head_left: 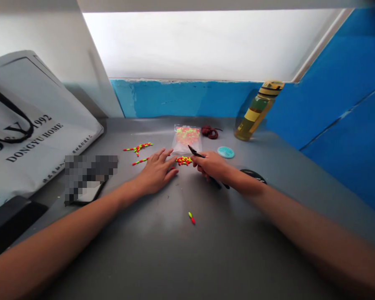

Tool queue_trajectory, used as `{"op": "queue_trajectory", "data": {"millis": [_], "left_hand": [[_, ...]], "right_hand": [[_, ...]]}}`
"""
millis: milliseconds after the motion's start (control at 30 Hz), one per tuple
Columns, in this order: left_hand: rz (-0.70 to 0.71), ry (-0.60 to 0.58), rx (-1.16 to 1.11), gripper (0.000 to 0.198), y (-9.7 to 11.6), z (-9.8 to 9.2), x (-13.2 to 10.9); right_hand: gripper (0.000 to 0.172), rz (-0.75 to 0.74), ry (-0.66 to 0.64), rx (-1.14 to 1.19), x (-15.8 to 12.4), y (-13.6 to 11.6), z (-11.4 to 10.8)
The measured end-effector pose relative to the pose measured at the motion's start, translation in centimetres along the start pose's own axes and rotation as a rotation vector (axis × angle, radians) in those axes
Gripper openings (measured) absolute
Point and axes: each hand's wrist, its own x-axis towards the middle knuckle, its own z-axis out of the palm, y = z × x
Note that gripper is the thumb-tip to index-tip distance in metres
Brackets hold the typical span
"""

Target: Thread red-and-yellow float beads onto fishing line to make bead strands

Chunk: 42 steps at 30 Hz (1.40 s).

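Note:
My left hand [158, 168] rests palm down over the grey table with its fingers apart. Its fingertips reach the left edge of a small pile of red and yellow-green oval beads [184, 160]. My right hand [211, 164] is closed around a pair of dark pliers [196, 151], jaws pointing up and left above the pile; the handles come out below the hand. Under the left fingers, a short row of beads [140, 161] is partly covered. Closer to me lie a yellow-green and a red bead [191, 218], end to end.
Behind the pile lies a clear bag of beads [187, 139] beside a dark red cord [210, 132]. More bead rows [139, 148] sit back left. Rightward are a turquoise disc [226, 152], a black round object [253, 175] and a yellow bottle [258, 111]. A white bag [43, 121] and phone-like object [90, 189] stand left.

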Motion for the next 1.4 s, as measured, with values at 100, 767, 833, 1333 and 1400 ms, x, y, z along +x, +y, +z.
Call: {"op": "queue_trajectory", "data": {"millis": [100, 767, 833, 1333, 1400], "left_hand": [[-0.011, -0.049, 0.003, 0.047, 0.2, -0.2, 0.1], [0.048, 0.183, -0.133, 0.013, -0.2, -0.4, -0.2], [0.048, 0.168, -0.136, 0.011, -0.3, -0.3, -0.2], [-0.463, 0.174, -1.004, 0.022, 1.5, -3.3, 0.4], [-0.515, 0.159, -1.181, 0.021, 1.9, -3.7, 0.5]], "right_hand": [[0.029, 0.013, -0.010, 0.013, 0.1, 0.0, 0.0], [0.029, -0.006, -0.018, 0.015, -0.2, 0.2, 0.0], [0.029, -0.029, -0.016, -0.010, -0.1, 0.3, 0.0], [0.029, -0.160, -0.231, -0.208, -3.9, -2.5, 0.6], [0.029, -0.140, -0.252, -0.179, -3.9, -2.5, 0.5]]}}
